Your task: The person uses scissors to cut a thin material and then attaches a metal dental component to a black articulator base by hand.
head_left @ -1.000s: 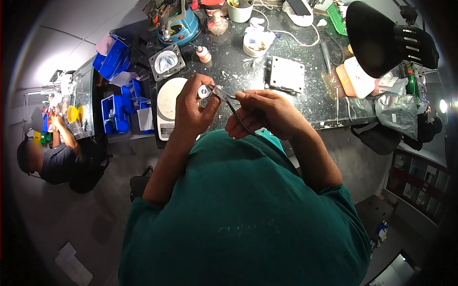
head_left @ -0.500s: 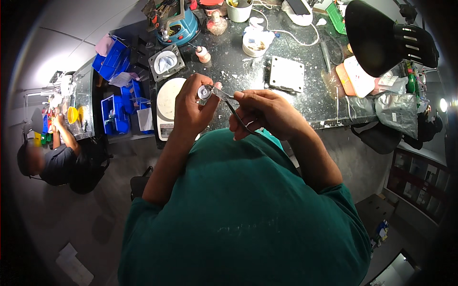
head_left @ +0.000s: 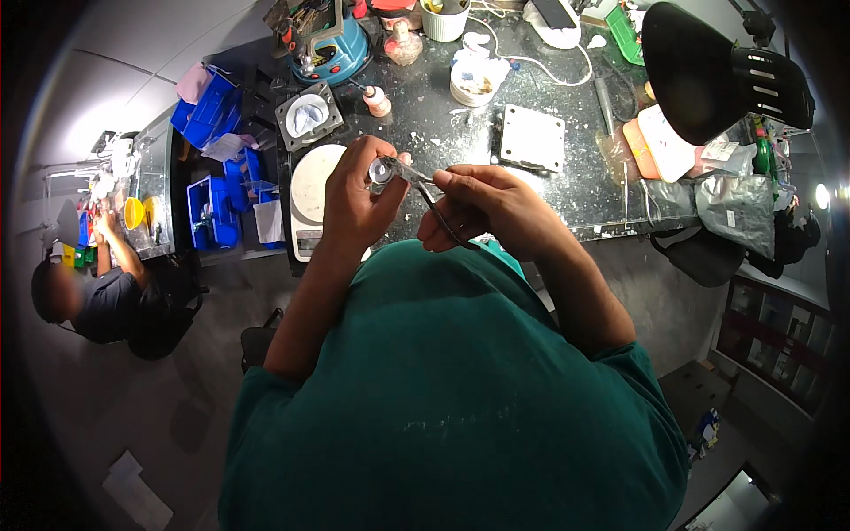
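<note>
Over the near edge of the bench, my two hands meet in front of my chest. Closed fingers of my left hand (head_left: 356, 190) grip a small round whitish piece (head_left: 380, 171) with a pale centre; its exact kind does not show. My right hand (head_left: 496, 205) is closed around pliers (head_left: 440, 215) with a silver head and dark handles. The head of the pliers points left and reaches the round piece at my left fingertips. My fingers partly hide the jaws, so I cannot tell how firmly they bite.
A round cream plate (head_left: 316, 181) lies left of my left hand. Beyond stand a small bottle (head_left: 376, 101), a white tub (head_left: 474, 84) and a square metal plate (head_left: 532, 139). A black lamp (head_left: 695, 75) overhangs the right. At far left, another person (head_left: 106, 296) works at a separate bench.
My right fingers have curled in slightly, and the pliers' handles have shifted a little up and to the left. My left hand stays nearly in place with the round piece.
</note>
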Demonstrator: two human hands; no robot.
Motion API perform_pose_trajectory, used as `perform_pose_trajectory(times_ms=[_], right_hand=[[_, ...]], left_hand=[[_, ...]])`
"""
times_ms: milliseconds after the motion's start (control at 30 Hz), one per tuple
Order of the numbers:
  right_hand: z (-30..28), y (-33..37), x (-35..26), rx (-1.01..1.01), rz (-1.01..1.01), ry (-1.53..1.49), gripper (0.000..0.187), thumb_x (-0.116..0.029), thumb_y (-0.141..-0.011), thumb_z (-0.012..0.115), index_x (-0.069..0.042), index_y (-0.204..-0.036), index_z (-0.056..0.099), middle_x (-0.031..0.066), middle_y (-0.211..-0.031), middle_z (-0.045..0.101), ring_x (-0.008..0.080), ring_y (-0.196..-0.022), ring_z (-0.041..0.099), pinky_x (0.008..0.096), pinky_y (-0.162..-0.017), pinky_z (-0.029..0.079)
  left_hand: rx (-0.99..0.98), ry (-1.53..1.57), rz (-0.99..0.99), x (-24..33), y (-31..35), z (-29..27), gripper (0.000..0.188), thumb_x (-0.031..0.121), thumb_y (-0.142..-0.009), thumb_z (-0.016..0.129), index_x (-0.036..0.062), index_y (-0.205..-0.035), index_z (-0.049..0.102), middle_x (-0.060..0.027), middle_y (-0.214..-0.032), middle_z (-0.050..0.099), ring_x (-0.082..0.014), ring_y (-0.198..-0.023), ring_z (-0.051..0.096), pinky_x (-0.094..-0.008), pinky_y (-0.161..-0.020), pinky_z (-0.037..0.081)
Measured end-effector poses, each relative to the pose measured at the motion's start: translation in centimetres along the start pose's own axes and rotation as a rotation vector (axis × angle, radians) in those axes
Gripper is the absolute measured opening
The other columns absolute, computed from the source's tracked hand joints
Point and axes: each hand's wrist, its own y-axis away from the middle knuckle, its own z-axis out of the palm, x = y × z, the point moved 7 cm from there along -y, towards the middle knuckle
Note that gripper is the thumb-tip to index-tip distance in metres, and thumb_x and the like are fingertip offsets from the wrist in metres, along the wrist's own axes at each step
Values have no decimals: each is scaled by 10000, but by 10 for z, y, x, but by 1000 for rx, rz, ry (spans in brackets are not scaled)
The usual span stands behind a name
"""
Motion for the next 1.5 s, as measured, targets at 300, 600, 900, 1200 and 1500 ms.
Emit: perform_pose_trajectory(times_ms=[300,600,900,1200,1500], right_hand=[[-4,-2,-2,23,-102,172,369,-365,-1058,516,-37,-918,608,26,-729,618,95,-612,590,253,-545,494],[7,-4,8,66,-104,-87,362,-368,-1061,510,-48,-917,598,28,-733,611,106,-602,577,269,-552,493],[9,-2,9,-4,-46,-181,369,-340,-1042,531,27,-1050,567,282,-991,712,336,-875,741,397,-769,618],[8,-1,5,1,-42,-133,368,-338,-1041,529,25,-1014,579,278,-987,713,330,-873,742,397,-757,622],[2,-4,8,39,-92,-52,355,-364,-1041,544,-36,-914,594,70,-756,646,177,-681,681,291,-604,581]], left_hand=[[-21,-11,-18,-3,0,2,181,113,-833,704,27,-901,559,-116,-812,570,-289,-754,583,-378,-691,463],[149,131,208,2,-2,1,152,65,-902,630,25,-1010,531,-137,-1037,567,-259,-983,574,-366,-895,456],[104,198,95,-9,6,4,134,27,-907,574,13,-1019,501,-102,-950,501,-206,-855,516,-339,-813,464],[98,191,104,-6,6,3,126,-5,-884,563,7,-997,509,-104,-945,504,-205,-845,516,-331,-813,467],[100,155,98,-10,5,2,140,24,-871,599,19,-987,520,-99,-931,505,-208,-819,507,-338,-735,434]])
